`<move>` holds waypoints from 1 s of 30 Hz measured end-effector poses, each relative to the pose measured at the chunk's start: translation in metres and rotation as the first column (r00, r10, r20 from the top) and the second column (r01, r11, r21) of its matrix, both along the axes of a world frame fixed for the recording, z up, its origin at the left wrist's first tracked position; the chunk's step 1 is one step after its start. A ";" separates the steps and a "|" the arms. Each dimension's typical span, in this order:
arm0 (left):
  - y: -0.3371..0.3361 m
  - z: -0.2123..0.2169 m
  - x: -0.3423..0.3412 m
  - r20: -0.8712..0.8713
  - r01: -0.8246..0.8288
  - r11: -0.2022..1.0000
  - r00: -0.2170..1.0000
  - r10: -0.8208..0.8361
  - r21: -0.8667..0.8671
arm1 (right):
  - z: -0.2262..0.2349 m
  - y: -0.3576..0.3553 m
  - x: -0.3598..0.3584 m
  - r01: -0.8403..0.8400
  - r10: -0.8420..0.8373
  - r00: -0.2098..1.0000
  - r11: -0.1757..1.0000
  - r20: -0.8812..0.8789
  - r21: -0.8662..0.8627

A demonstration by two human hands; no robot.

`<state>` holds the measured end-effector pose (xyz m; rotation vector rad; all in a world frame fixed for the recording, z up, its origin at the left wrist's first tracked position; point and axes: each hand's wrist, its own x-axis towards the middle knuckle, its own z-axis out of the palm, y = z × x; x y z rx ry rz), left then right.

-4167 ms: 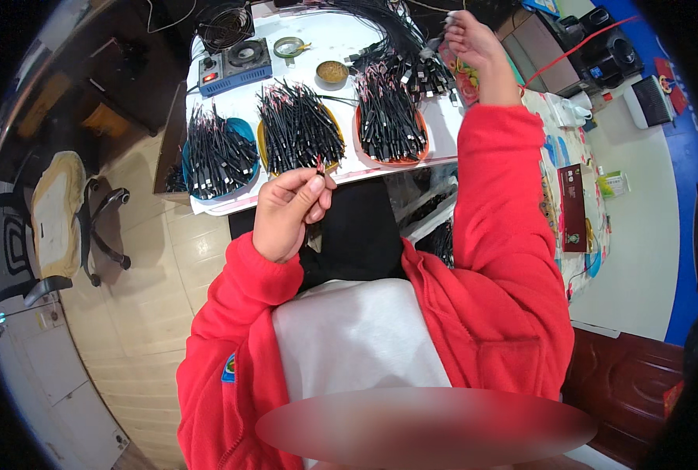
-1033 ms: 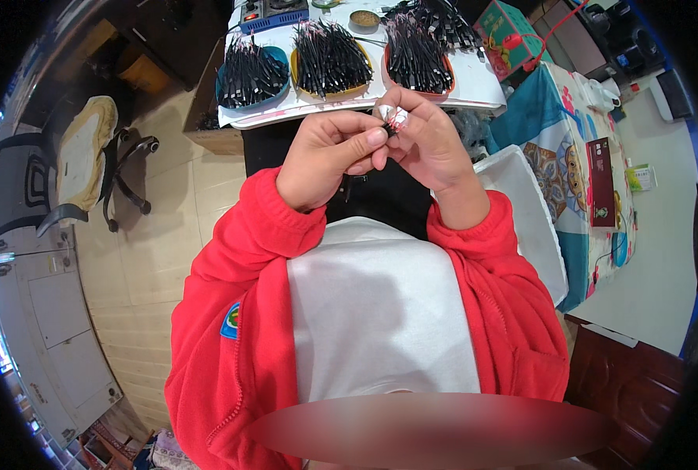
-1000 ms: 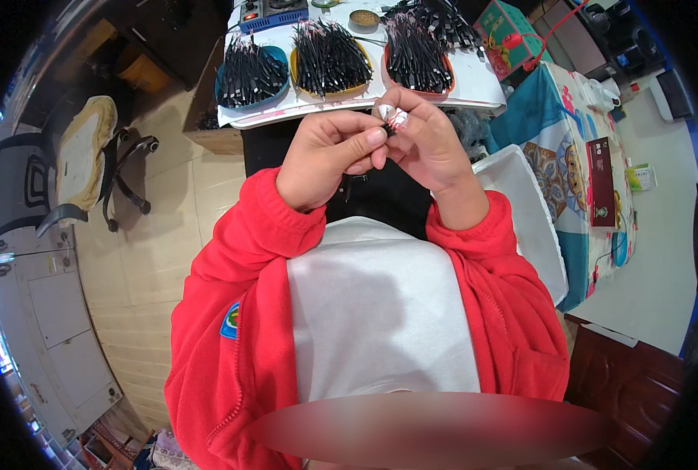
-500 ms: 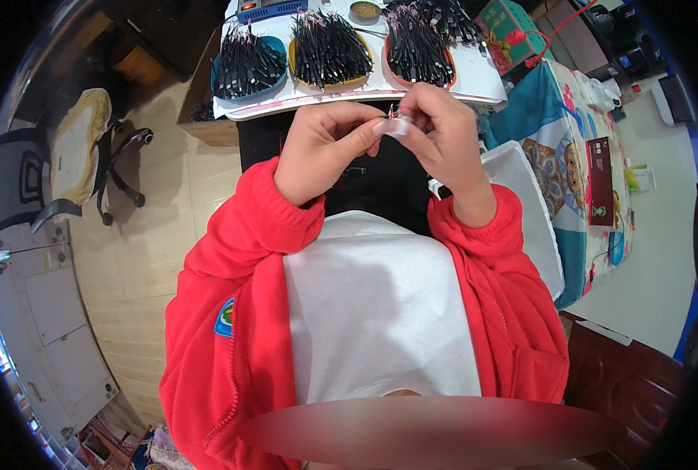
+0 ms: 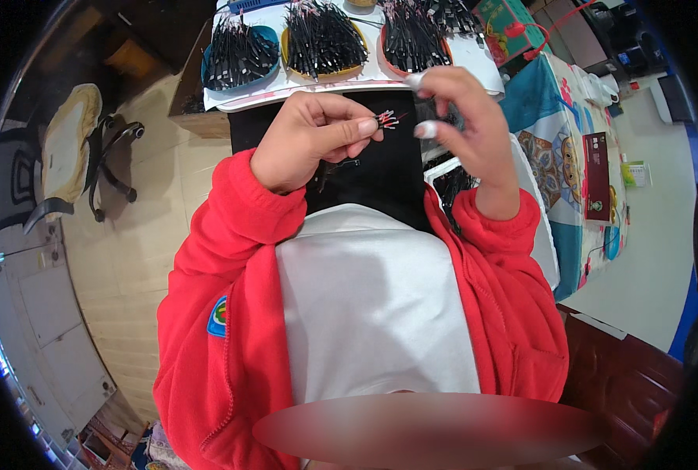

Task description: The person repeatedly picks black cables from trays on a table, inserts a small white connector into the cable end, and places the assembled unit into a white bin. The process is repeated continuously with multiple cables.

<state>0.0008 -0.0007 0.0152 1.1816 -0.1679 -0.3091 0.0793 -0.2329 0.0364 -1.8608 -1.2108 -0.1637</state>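
Note:
My left hand (image 5: 308, 139) is closed, thumb against forefinger, over the black trousers on my lap. Out of that pinch stick thin wire ends (image 5: 388, 119), red and white with bare-looking tips; the rest of the cable is mostly hidden by the fingers. My right hand (image 5: 474, 117) is a short way to the right, its thumb and forefinger apart with nothing seen between them. White coverings (image 5: 425, 130) wrap the tips of that thumb and forefinger. Below my left hand lies a small dark piece with a shiny edge (image 5: 342, 164).
A white table (image 5: 302, 88) ahead carries blue (image 5: 206, 77), yellow (image 5: 325, 77) and red (image 5: 449, 56) bowls heaped with black cables. At my right stands a white box (image 5: 548, 235) with black items inside. Beyond it is a cloth-covered table (image 5: 572, 270). An office chair (image 5: 71, 149) stands left.
My right hand has come away from the left, moved right and opened. The wire ends in my left hand now show clearly. The view has shifted slightly.

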 end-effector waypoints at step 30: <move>-0.003 -0.001 -0.003 0.597 -0.386 0.791 0.802 0.034 0.474 | -0.020 0.016 -0.023 0.115 -0.135 0.917 0.991 0.375 0.074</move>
